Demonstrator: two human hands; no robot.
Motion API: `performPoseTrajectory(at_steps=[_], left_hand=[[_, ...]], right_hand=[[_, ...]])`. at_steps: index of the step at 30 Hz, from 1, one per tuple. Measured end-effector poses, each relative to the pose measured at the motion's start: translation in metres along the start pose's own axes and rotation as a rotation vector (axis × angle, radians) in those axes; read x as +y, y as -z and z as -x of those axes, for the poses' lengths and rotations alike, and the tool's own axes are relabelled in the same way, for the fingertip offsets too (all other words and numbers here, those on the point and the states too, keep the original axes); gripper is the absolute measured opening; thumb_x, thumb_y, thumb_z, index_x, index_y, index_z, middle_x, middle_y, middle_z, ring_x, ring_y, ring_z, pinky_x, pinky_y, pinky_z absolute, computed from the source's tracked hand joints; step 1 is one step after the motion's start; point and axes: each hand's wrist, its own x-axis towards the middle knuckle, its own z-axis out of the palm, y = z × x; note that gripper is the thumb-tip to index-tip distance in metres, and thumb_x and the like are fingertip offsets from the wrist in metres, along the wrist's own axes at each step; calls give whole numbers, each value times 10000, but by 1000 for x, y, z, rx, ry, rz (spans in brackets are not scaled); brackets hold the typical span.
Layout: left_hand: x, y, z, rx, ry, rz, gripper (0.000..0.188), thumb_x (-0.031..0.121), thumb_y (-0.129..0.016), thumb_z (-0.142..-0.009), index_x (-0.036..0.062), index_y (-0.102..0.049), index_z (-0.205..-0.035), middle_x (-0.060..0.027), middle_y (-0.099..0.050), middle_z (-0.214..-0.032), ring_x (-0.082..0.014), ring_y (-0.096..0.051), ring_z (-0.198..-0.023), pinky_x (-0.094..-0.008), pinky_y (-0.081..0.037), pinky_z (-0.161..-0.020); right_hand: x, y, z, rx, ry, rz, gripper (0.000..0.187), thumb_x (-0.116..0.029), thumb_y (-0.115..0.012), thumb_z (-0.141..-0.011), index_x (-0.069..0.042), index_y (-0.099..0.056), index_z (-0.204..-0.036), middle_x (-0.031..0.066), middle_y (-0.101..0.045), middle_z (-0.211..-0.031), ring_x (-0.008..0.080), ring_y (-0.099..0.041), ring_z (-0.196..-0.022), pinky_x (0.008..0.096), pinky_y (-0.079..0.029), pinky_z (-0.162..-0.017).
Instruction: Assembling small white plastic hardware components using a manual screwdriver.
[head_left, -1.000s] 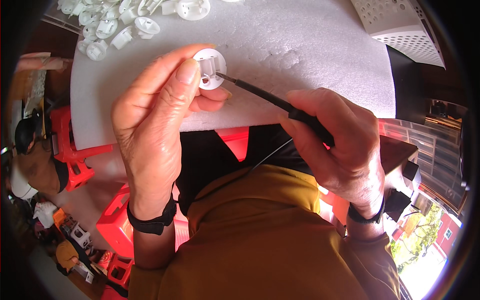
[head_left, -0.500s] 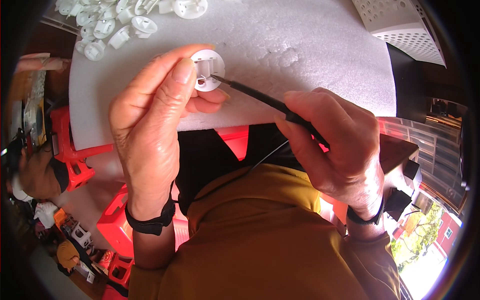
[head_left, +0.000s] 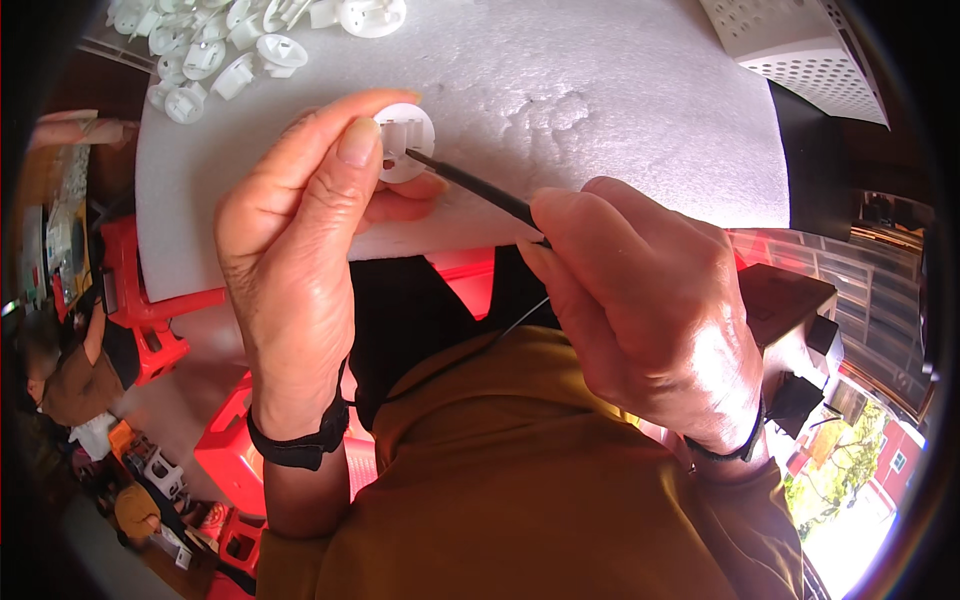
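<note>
Between thumb and fingers my left hand [head_left: 300, 210] pinches a small round white plastic part [head_left: 420, 132], its recessed, slotted side turned up. A thin black tool [head_left: 470, 183], perhaps tweezers or a screwdriver, is gripped by my right hand [head_left: 650, 290]. Its dark tip reaches into the recess of the part, and its rear end is hidden in my palm. Both hands are over the near edge of the table. Similar white parts [head_left: 235, 75] lie in a loose heap at the far left.
White foam sheeting [head_left: 640, 120] covers the table. A white perforated box [head_left: 800, 60] stands at the far right. Red plastic stools [head_left: 235, 450] are on the floor at left, where other people [head_left: 85, 380] sit. A dark box [head_left: 790, 300] is at the right.
My right hand has shifted left and slightly forward with the tool. The tool tip sits deeper over the part's middle, and the part has moved slightly left.
</note>
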Motion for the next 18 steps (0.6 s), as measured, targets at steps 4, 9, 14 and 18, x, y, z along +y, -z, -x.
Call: performPoseTrajectory(at_steps=[4, 9, 14, 18], left_hand=[[-1, 1, 0, -7, -41, -140, 313, 162, -475, -984, -72, -585, -1159, -112, -641, -1018, -141, -613, -873, -288, -538, -755], [-4, -1, 0, 1, -83, -186, 308, 152, -475, -984, -73, -583, -1164, -107, -632, -1047, -140, -601, -906, -295, -527, -789], [-7, -7, 2, 64, -106, -41, 212, 70, -551, -936, -25, -650, -1098, 37, -510, -851, -30, -392, -705, -170, -320, -622], [-4, -3, 5, 32, -89, -123, 321, 117, -471, -981, -67, -532, -1236, -117, -595, -1168, -162, -591, -1020, -317, -496, -903]], right_hand=[[2, 0, -2, 0, -1, -30, 165, 56, -632, -790, 2, -555, -927, 123, -519, -689, 307, -527, -558, 360, -413, -500], [8, -3, 0, -10, -94, -131, 131, 24, -629, -820, 1, -558, -928, 120, -534, -673, 288, -529, -555, 342, -424, -510], [11, -5, 2, 37, -129, -242, 117, 1, -618, -853, -1, -573, -962, 108, -558, -671, 219, -529, -554, 300, -426, -520], [8, 2, 6, 57, -146, -237, 134, 1, -614, -856, 9, -580, -985, 95, -571, -688, 180, -528, -564, 277, -428, -531]])
